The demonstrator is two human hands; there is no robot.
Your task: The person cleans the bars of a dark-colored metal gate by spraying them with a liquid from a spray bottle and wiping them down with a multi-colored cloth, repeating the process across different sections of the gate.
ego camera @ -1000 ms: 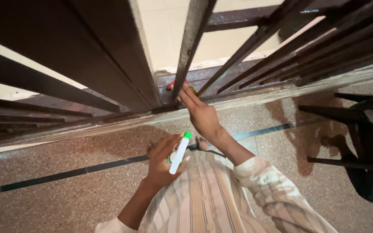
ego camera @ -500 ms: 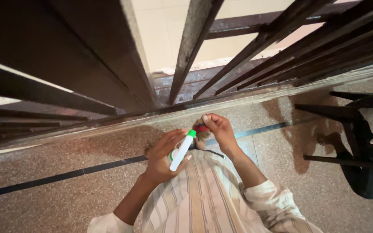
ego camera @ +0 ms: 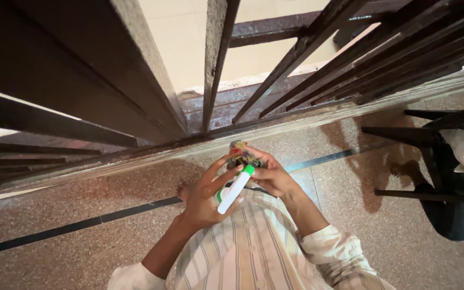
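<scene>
Your left hand [ego camera: 206,194] is gripping a white tube with a green cap [ego camera: 234,189], cap end pointing up toward the gate. Your right hand [ego camera: 270,175] is pinched on a small dark mottled wad [ego camera: 240,156], maybe cloth, can't tell exactly. Wad sits right at the tube's cap, fingertips of both hands touching it. Both hands are close together above your striped shirt [ego camera: 253,252], just short of the metal gate bars [ego camera: 217,59]. Speckled floor [ego camera: 81,247] below. Dark chair [ego camera: 430,161] off to your right.
</scene>
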